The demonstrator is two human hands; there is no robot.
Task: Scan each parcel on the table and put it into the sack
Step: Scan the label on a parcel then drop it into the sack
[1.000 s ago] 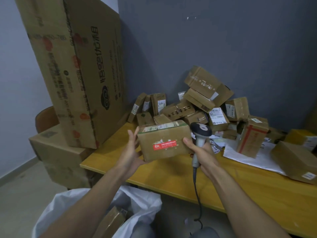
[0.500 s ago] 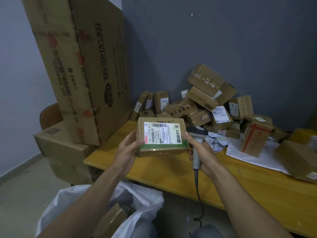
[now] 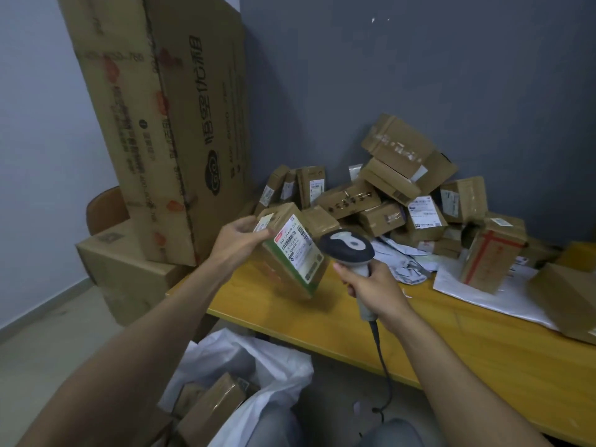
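Fingers [image 3: 248, 222] of the left hand [image 3: 237, 241] pinch one end of the tilted brown cardboard parcel [image 3: 290, 253], the right hand [image 3: 374, 288] grips a grey handheld scanner [image 3: 346, 246]; so slim a hold may drop it.

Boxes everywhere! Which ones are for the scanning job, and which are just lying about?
For the job: parcel in the left hand, scanner in the right hand, parcel pile, white sack.
Lying about: tall carton, low box under it, chair.
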